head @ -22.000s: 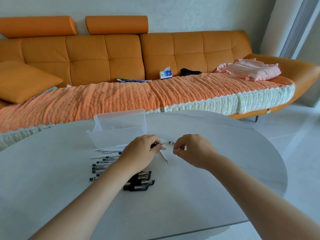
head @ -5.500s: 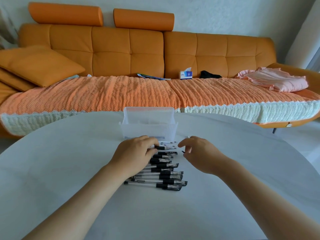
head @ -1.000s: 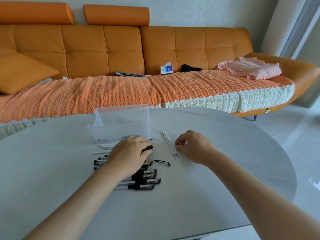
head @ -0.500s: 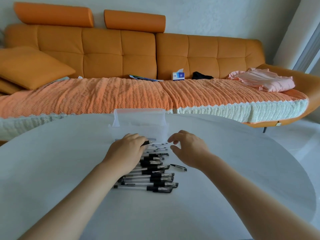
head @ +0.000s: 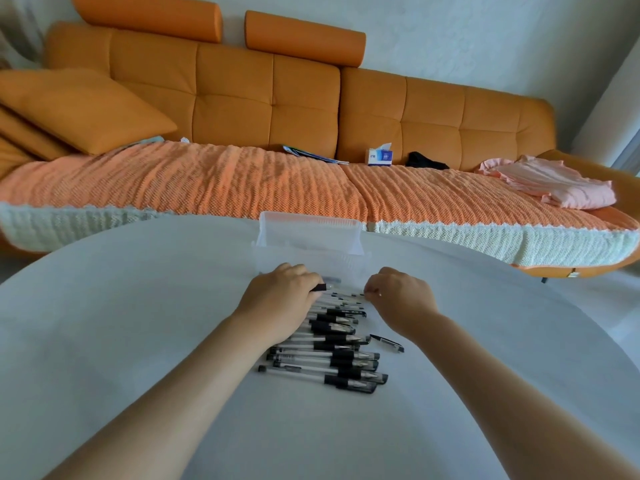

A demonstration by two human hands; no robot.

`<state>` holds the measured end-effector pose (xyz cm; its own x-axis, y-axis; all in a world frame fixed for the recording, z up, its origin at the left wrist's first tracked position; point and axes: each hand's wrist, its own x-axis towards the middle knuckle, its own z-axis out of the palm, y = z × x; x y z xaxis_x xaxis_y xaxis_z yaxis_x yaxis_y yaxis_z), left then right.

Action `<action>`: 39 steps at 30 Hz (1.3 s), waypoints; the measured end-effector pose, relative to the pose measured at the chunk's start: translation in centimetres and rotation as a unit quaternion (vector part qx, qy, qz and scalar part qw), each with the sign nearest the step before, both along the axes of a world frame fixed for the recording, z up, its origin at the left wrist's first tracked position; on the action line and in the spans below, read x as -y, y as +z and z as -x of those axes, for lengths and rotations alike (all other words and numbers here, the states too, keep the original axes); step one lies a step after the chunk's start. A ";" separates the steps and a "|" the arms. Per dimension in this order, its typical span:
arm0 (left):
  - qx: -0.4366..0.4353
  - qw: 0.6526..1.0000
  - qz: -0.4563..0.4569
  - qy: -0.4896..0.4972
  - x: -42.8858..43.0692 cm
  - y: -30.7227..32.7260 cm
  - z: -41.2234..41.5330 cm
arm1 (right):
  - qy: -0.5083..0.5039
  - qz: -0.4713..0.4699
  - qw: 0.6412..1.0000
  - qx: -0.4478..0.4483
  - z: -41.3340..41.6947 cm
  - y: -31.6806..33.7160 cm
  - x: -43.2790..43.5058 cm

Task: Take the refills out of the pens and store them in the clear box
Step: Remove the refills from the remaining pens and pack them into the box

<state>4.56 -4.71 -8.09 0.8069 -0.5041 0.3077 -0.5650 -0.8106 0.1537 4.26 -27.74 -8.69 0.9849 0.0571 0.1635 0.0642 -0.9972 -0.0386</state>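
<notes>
White table | left hand fingers curled round pen | right hand fingers curled, contents unclear

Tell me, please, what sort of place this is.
Most likely a home living room: a long orange sofa with a knitted throw, a tissue box and folded pink clothes lying on it, and a white table in front.

Print on the tissue box is illegible.
</notes>
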 end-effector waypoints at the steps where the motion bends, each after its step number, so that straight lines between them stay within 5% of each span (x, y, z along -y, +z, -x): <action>1: 0.002 1.000 0.001 -0.002 0.0 0.0 0.0 | 0.001 0.000 1.000 0.003 0.1 0.1 0.1; 8: 0.042 0.997 0.056 -0.043 0.4 0.0 0.2 | 0.010 -0.034 0.997 0.063 2.1 1.4 1.1; 15: 0.114 0.991 0.045 -0.060 0.9 -0.2 0.4 | 0.073 -0.181 0.979 0.066 4.3 2.7 0.5; 27: 0.066 0.994 0.061 -0.064 1.4 0.4 1.6 | 0.141 -0.169 0.975 0.012 5.2 2.4 -0.7; 39: 0.009 0.997 0.065 0.041 -0.9 1.0 0.8 | 0.058 -0.272 0.960 0.018 5.3 2.9 2.1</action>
